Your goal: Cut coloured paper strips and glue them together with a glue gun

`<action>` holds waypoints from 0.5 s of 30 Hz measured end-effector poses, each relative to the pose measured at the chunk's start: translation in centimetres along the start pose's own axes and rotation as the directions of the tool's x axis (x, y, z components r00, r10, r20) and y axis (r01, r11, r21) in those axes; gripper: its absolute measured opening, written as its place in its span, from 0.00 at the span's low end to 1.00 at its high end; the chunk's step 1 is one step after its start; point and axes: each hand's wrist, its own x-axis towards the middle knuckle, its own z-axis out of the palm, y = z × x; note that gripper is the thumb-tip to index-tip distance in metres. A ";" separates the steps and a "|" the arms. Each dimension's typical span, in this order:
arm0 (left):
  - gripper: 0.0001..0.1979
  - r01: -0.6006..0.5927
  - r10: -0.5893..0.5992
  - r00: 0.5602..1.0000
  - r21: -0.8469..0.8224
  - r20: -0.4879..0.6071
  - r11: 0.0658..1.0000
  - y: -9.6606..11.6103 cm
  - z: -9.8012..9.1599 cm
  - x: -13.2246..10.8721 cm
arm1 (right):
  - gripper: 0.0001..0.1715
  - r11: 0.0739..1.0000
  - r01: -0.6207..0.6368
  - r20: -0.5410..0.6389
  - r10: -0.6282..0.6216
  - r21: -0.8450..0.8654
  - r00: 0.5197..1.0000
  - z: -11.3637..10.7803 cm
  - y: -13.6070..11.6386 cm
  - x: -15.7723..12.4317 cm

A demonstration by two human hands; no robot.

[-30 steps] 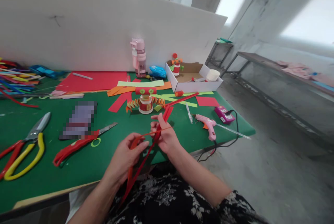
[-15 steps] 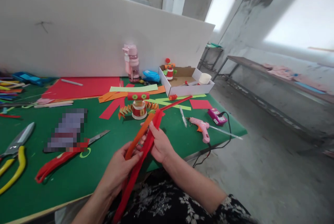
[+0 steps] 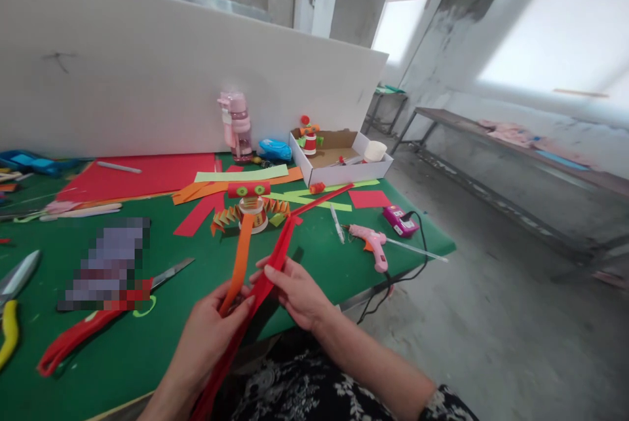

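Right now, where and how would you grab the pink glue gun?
I'd likely take the glue gun by its handle, coming from the near table edge: the handle slants that way, while the nozzle points left, away from the grip.

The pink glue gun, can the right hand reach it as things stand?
Probably yes: only bare green tabletop lies between the right hand and the pink glue gun, though that hand holds a red strip it may first release.

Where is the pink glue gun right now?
In the head view, the pink glue gun lies toward the right end of the green table, between the white pen and the purple box.
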 end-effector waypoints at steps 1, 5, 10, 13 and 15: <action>0.25 0.007 -0.006 1.000 -0.004 0.012 1.000 0.1 0.1 0.0 | 0.29 1.000 -0.002 0.015 0.002 -0.002 1.000 -0.1 0.0 -0.3; 0.29 0.085 -0.081 0.996 -0.110 0.038 0.990 0.4 0.6 -0.1 | 0.31 0.999 0.029 0.071 -0.032 0.045 0.997 -0.4 0.0 -0.9; 0.31 0.105 -0.095 0.986 -0.071 0.138 0.992 0.0 1.4 0.3 | 0.30 0.998 0.064 -0.048 -0.063 0.012 0.997 -1.1 0.4 -0.7; 0.28 -0.097 0.094 0.995 0.116 0.032 0.989 -0.6 1.2 0.9 | 0.30 0.994 0.103 -0.170 -0.097 0.025 0.981 -1.7 0.4 -0.4; 0.21 -0.277 0.308 0.951 0.341 -0.037 0.898 -0.9 0.9 1.4 | 0.32 0.991 0.130 -0.233 -0.116 0.045 0.965 -1.9 0.3 -0.3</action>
